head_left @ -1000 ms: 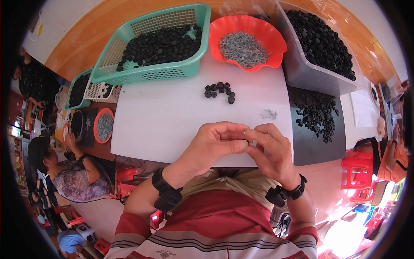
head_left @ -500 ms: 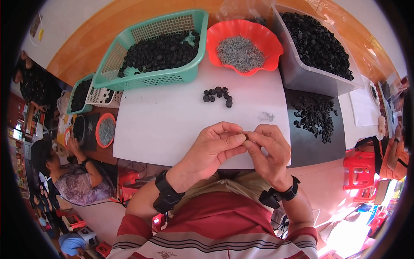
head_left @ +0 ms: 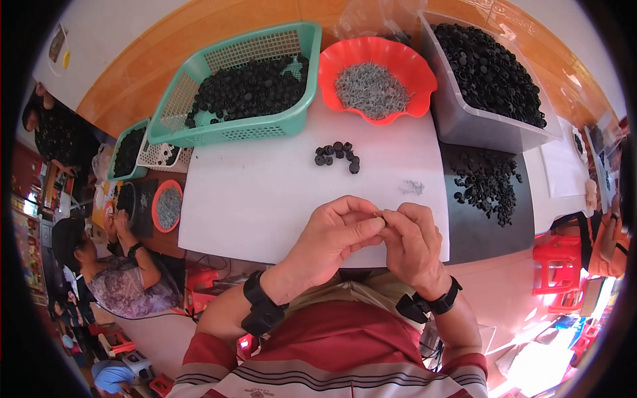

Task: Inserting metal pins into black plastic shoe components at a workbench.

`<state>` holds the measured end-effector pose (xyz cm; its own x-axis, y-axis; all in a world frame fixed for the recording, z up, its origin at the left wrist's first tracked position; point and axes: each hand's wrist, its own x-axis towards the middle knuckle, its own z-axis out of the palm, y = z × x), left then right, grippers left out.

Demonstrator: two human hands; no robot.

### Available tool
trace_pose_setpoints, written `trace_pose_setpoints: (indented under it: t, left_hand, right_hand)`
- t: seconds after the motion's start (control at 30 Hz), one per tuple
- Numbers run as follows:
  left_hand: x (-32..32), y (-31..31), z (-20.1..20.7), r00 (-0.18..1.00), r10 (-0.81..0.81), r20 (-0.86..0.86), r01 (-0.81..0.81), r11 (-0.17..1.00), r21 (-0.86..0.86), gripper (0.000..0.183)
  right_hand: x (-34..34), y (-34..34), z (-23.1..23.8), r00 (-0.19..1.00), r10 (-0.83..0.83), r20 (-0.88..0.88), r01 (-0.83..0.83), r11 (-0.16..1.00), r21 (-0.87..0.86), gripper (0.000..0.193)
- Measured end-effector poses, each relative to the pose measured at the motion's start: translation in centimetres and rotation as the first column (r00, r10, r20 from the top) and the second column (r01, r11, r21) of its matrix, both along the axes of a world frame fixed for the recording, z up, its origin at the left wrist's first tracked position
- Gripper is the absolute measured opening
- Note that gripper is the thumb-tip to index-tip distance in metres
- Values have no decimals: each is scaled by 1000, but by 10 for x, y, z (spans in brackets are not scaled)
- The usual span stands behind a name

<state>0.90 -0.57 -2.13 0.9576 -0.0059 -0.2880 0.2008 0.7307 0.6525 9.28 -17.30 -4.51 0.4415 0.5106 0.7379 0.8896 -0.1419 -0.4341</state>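
My left hand (head_left: 332, 235) and right hand (head_left: 411, 242) pinch one tiny dark part (head_left: 379, 215) together | risk: it slips, dropping toward 6 o'clock off the white rectangular tabletop (head_left: 265, 199).

basket (head_left: 229, 129) left of bowl (head_left: 405, 60), bin (head_left: 464, 126) right

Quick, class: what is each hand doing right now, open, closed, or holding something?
Left hand: closed, fingertips pinched on a small part that meets the right hand.
Right hand: closed, fingertips pinched on the same small part; too small to identify.
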Motion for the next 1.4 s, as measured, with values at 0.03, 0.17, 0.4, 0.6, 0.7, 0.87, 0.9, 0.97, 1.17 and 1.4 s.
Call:
trace_pose_setpoints:
  t: [0.03, 0.17, 0.4, 0.6, 0.7, 0.87, 0.9, 0.97, 1.17, 1.4]
  left_hand:
    - [1, -1, 1, 1000, -1, 0, 1, 1000, 2, 15]
    - [12, 3, -1, 971, 161, 174, -237, 629, 740, 19]
    - [48, 19, -18, 896, -44, 442, -412, -458, 788, 25]
    - [58, 20, -23, 919, -56, 391, -357, -541, 761, 19]
    - [55, 21, -24, 915, -43, 401, -369, -495, 787, 18]
    - [45, 19, -16, 907, -42, 420, -410, -322, 853, 20]
    - [42, 20, -15, 900, -28, 436, -430, -229, 873, 22]
    - [39, 20, -12, 902, -24, 430, -426, -208, 881, 22]
    - [34, 28, -8, 927, -26, 373, -373, -131, 918, 23]
    - [30, 34, -12, 934, 9, 358, -358, 2, 934, 22]
  right_hand:
    - [0, 0, -1, 1000, -1, 0, 1, 1000, 2, 38]
    - [3, -3, -2, 996, -24, -81, 27, 999, 45, 33]
    - [5, -6, 0, 986, -2, -167, 14, 997, 73, 27]
    - [5, -7, -3, 977, 18, -212, 5, 994, 109, 27]
    - [5, -7, -1, 975, 23, -222, 3, 993, 116, 27]
    - [6, -9, -1, 969, 23, -245, 9, 992, 127, 27]
    - [6, -9, -1, 967, 25, -252, 8, 992, 129, 27]
    - [7, -9, -1, 966, 25, -258, 9, 991, 131, 27]
    - [6, -9, 1, 963, 15, -270, 17, 993, 117, 28]
    - [5, -8, 1, 952, 23, -304, 15, 993, 121, 28]
